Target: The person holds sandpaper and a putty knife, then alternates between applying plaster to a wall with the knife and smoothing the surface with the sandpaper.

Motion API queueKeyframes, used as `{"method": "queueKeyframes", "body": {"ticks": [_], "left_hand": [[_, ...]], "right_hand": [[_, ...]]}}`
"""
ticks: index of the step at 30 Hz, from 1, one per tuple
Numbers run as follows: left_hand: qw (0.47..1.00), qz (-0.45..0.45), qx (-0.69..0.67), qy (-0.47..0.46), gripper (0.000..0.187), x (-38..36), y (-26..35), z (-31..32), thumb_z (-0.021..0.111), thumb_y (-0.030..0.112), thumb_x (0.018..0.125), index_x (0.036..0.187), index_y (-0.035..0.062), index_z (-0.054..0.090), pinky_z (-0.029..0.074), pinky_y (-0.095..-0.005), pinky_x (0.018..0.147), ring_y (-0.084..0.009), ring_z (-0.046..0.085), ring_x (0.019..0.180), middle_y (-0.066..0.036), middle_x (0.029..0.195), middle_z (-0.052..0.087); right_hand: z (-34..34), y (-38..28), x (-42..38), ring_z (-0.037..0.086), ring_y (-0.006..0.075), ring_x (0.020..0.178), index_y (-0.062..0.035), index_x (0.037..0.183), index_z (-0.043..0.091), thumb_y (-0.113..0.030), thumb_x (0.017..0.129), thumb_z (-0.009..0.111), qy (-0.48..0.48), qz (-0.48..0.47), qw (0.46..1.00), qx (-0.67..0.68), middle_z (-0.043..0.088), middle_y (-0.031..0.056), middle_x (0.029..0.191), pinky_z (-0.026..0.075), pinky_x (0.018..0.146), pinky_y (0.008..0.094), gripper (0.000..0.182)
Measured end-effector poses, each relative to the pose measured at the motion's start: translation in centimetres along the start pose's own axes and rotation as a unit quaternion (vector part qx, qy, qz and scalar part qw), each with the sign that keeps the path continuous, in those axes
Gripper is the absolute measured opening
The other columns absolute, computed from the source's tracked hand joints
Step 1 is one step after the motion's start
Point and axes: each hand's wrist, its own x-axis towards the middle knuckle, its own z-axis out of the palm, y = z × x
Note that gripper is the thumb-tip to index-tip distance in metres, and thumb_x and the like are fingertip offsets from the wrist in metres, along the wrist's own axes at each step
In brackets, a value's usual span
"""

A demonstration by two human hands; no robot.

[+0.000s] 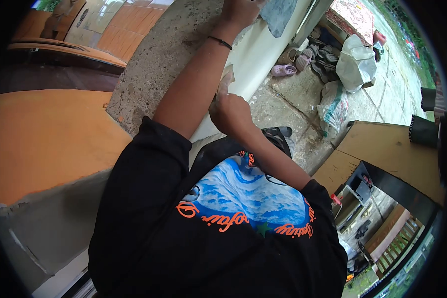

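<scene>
A long, smooth, white beam-like piece (256,62) lies in the upper middle of the frame, its long axis slanting from near the person's lap at centre up toward the top edge, right of centre. At its upper end is a grey-blue, ragged-edged flat sheet (279,19); it is cut off by the top edge, and its narrower end points down the frame.

The left hand (241,12), with a thin black band (220,42) at its wrist, reaches to the top edge just beside the sheet. Its fingers run out of the frame, so I cannot tell whether they are clamped on it. The right hand (231,111) is at the centre, over the lower part of the white piece. One digit stretches toward the top of the frame while the others curl under; whether they close on anything is hidden.

A rough grey concrete slab (156,54) borders the white piece on its left, with an orange-painted block (49,144) at the left of the frame. At upper right, a pale purple clog (284,70) sits among dark shoes (325,59), near a white plastic sack (356,64).
</scene>
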Motion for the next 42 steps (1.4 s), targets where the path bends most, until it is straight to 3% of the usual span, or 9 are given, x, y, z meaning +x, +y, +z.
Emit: {"method": "queueKeyframes", "body": {"ticks": [18, 22, 26, 34, 37, 39, 40, 41, 42], "left_hand": [[0.989, -0.115, -0.09, -0.032, 0.023, -0.7, 1.5, -0.1, 0.062, 0.018, 0.081, 0.091, -0.0029, 0.059, 0.046, -0.0305, 0.058, -0.0161, 0.058, 0.065, -0.011, 0.074, 0.063], [1.0, 0.0, -0.027, -0.017, 0.024, 0.1, 0.3, 0.0, 0.063, 0.019, 0.081, 0.091, -0.0027, 0.059, 0.045, -0.0276, 0.055, -0.014, 0.055, 0.063, -0.008, 0.075, 0.062], [0.99, -0.103, -0.095, -0.021, 0.024, -0.7, 1.3, -0.1, 0.062, 0.019, 0.081, 0.09, -0.0035, 0.059, 0.045, -0.028, 0.058, -0.0139, 0.056, 0.065, -0.007, 0.077, 0.062], [0.985, -0.047, -0.167, 0.013, 0.022, -0.5, 0.2, -0.1, 0.06, 0.016, 0.083, 0.091, -0.0042, 0.06, 0.044, -0.0249, 0.067, -0.0118, 0.053, 0.072, -0.005, 0.078, 0.06], [0.987, -0.041, -0.157, -0.011, 0.024, -0.5, 0.3, -0.5, 0.061, 0.017, 0.083, 0.092, -0.0048, 0.059, 0.043, -0.0242, 0.066, -0.0109, 0.052, 0.072, -0.004, 0.078, 0.06], [0.988, -0.048, -0.148, -0.001, 0.024, -0.4, 0.4, -0.5, 0.061, 0.017, 0.083, 0.093, -0.0047, 0.059, 0.043, -0.0238, 0.066, -0.0104, 0.052, 0.071, -0.004, 0.078, 0.06], [0.99, -0.055, -0.133, -0.002, 0.025, -0.4, 0.4, -0.5, 0.061, 0.018, 0.083, 0.094, -0.0046, 0.059, 0.042, -0.0235, 0.065, -0.0099, 0.052, 0.071, -0.004, 0.078, 0.06], [0.989, -0.06, -0.138, 0.01, 0.025, -0.4, 0.4, -0.5, 0.061, 0.018, 0.083, 0.094, -0.0046, 0.059, 0.042, -0.0235, 0.065, -0.0099, 0.052, 0.071, -0.004, 0.078, 0.06], [0.99, -0.062, -0.126, 0.006, 0.025, -0.3, 0.4, -0.5, 0.062, 0.018, 0.083, 0.094, -0.0046, 0.06, 0.043, -0.0234, 0.066, -0.01, 0.052, 0.072, -0.004, 0.078, 0.06]], "right_hand": [[2.1, 2.6, 1.8, 0.062, 0.0359, 0.062, 0.0262, 0.126, 0.01, -0.007, 0.074, 0.047, -0.055, 0.016, 0.996, -0.061, 0.062, 0.0231, 0.072, 0.05, 0.057, 0.0434, 0.072], [0.5, 1.5, 0.5, 0.061, 0.0388, 0.064, 0.0265, 0.123, 0.017, -0.011, 0.075, 0.047, -0.03, -0.02, 0.999, -0.024, 0.061, 0.0244, 0.069, 0.048, 0.058, 0.0456, 0.067], [-0.1, 0.4, 0.8, 0.06, 0.0395, 0.063, 0.0264, 0.123, 0.017, -0.01, 0.075, 0.045, -0.051, -0.004, 0.998, -0.023, 0.061, 0.0229, 0.069, 0.048, 0.058, 0.0461, 0.066], [6.2, 22.0, 4.7, 0.059, 0.038, 0.092, 0.0026, 0.097, 0.059, -0.022, 0.075, 0.052, 0.074, 0.245, 0.966, 0.021, 0.062, 0.0246, 0.093, 0.047, 0.08, 0.0444, 0.033], [8.9, 34.8, -3.2, 0.063, 0.0353, 0.084, 0.0021, 0.088, 0.063, -0.021, 0.071, 0.056, 0.125, 0.384, 0.915, 0.01, 0.063, 0.0245, 0.09, 0.049, 0.077, 0.0449, 0.03], [14.1, 48.9, -12.4, 0.065, 0.0276, 0.061, 0.0023, 0.085, 0.062, -0.014, 0.074, 0.05, -0.025, 0.318, 0.943, -0.097, 0.065, 0.0188, 0.076, 0.051, 0.054, 0.0442, 0.023], [15.3, 51.7, -17.3, 0.065, 0.0274, 0.06, 0.0001, 0.081, 0.061, -0.013, 0.077, 0.046, 0.074, 0.522, 0.83, 0.181, 0.065, 0.0149, 0.072, 0.049, 0.049, 0.0412, 0.02], [17.3, 56.5, -24.0, 0.063, 0.0324, 0.086, 0.0001, 0.084, 0.066, -0.023, 0.072, 0.054, -0.017, 0.484, 0.874, 0.045, 0.064, 0.0197, 0.091, 0.049, 0.074, 0.0435, 0.029], [16.6, 56.4, -29.4, 0.064, 0.0312, 0.083, -0.0001, 0.089, 0.066, -0.022, 0.074, 0.054, -0.052, 0.505, 0.861, 0.022, 0.065, 0.0192, 0.091, 0.05, 0.073, 0.0411, 0.029]]}}
